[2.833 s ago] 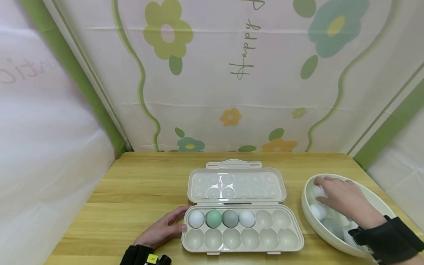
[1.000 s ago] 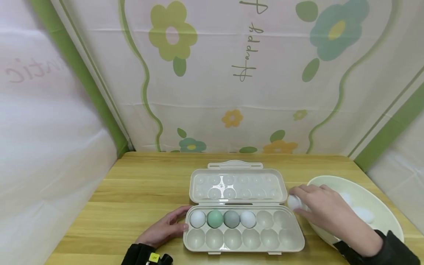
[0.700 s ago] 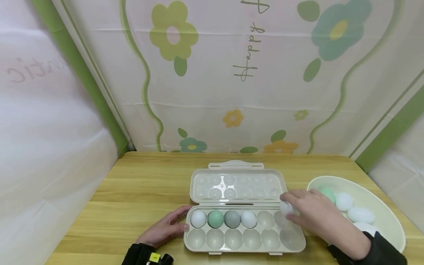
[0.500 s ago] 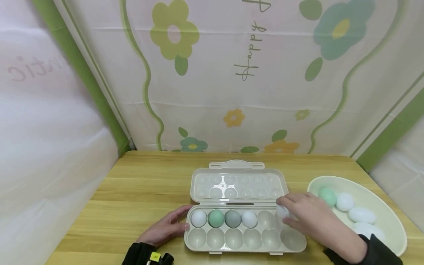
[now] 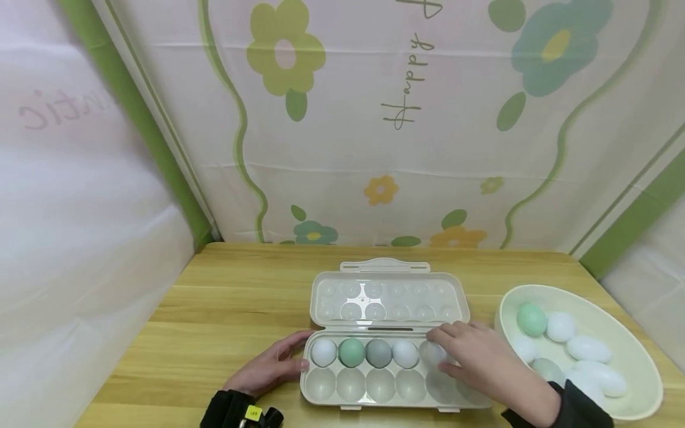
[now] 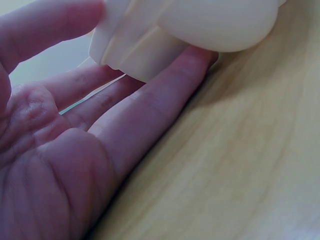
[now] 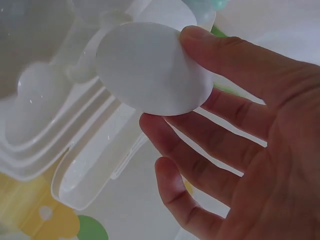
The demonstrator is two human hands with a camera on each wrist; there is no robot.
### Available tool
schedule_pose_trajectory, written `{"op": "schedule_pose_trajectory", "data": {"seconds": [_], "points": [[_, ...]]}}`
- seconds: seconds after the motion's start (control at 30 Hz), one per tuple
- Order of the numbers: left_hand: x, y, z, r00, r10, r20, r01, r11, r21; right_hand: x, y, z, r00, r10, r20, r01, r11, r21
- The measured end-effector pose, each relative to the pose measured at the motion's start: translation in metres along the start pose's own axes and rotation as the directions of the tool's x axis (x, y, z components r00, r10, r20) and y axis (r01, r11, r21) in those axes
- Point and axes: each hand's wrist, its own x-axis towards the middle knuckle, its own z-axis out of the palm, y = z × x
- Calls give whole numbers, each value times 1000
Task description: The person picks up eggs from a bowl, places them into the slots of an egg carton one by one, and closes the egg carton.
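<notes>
A cream egg box (image 5: pixel 396 404) lies with its clear lid (image 5: pixel 390 297) folded back on the table. From the left, its far row holds a white egg (image 5: pixel 323 353), a green egg (image 5: pixel 351 352), a grey egg (image 5: pixel 378 353) and another white egg (image 5: pixel 405 355). My left hand (image 5: pixel 270 365) grips the box's left end, thumb on the rim and fingers (image 6: pixel 145 110) reaching underneath. With thumb and fingers, my right hand (image 5: pixel 481 359) pinches a white egg (image 7: pixel 150 70) over the fifth cup of that row, partly hidden in the head view.
At the right stands a cream bowl (image 5: pixel 639 356) with several eggs, among them a green one (image 5: pixel 532 319) and a grey-green one (image 5: pixel 548 370). Behind the wooden table (image 5: pixel 241 285) hangs a flowered cloth (image 5: pixel 332 148).
My right hand took a white egg from the bowl and carried it left, past the box's right end cup, to the fifth cup. The left hand stays at the box.
</notes>
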Motion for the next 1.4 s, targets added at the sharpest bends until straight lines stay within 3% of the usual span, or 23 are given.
{"op": "schedule_pose_trajectory", "data": {"seconds": [0.1, 0.33, 0.7, 1.4], "points": [[0, 0, 0, 1000, -5, -3, 5, 1000, 1, 2, -1, 2, 1000, 9, 22, -9, 1000, 13], [1, -1, -1, 1000, 1, 3, -1, 1000, 7, 6, 1, 13, 999, -36, -27, 36, 999, 10], [1, -3, 0, 999, 30, 12, -30, 1000, 0, 10, 2, 21, 1000, -26, -5, 26, 999, 19], [0, -1, 0, 1000, 10, -8, -10, 1000, 13, 12, 1, 25, 1000, -5, 29, 4, 1000, 31]]}}
